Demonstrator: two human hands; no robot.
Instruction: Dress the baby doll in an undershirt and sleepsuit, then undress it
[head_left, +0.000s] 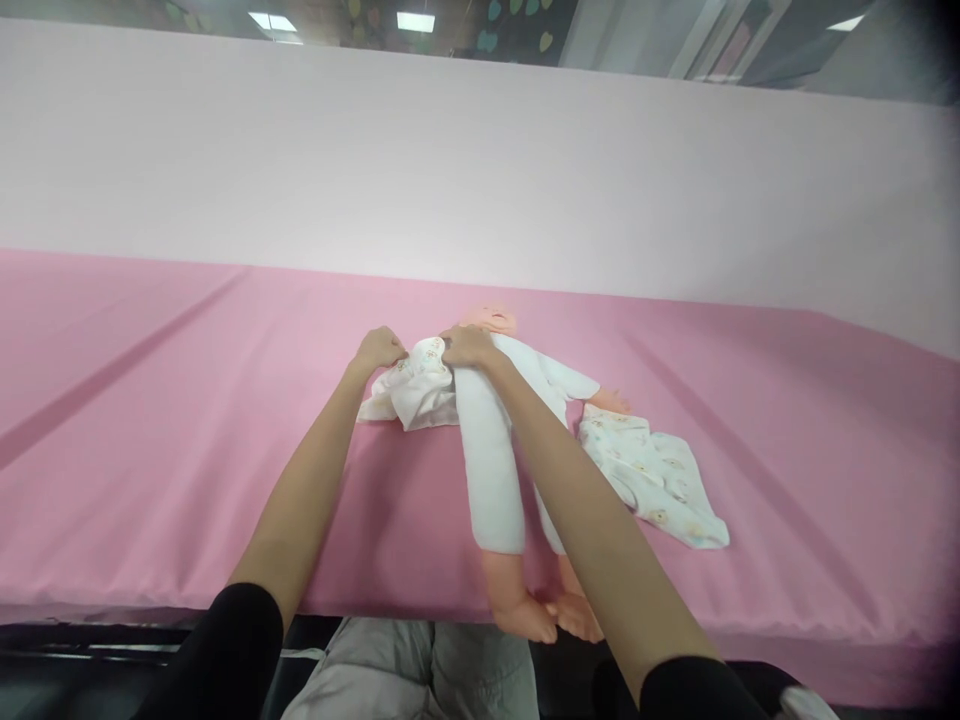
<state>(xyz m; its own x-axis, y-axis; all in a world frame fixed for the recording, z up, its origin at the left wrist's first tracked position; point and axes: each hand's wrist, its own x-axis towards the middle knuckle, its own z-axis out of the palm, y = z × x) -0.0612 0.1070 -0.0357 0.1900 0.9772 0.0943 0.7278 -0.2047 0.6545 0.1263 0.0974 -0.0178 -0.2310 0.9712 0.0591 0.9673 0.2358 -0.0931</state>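
A baby doll (491, 450) in a white bodysuit lies on its back on the pink table cover (150, 450), head away from me, bare feet at the near edge. A small printed white garment (416, 390) is bunched at the doll's left shoulder. My left hand (379, 350) pinches the garment's left side. My right hand (466, 347) grips its other side, just below the doll's head. A second printed garment (652, 470) lies flat to the doll's right, beside its arm.
A pale pink wall (480, 160) stands behind the table. The table's near edge (150, 600) runs across the bottom, with my lap below it. Ceiling lights and hanging shapes show above the wall.
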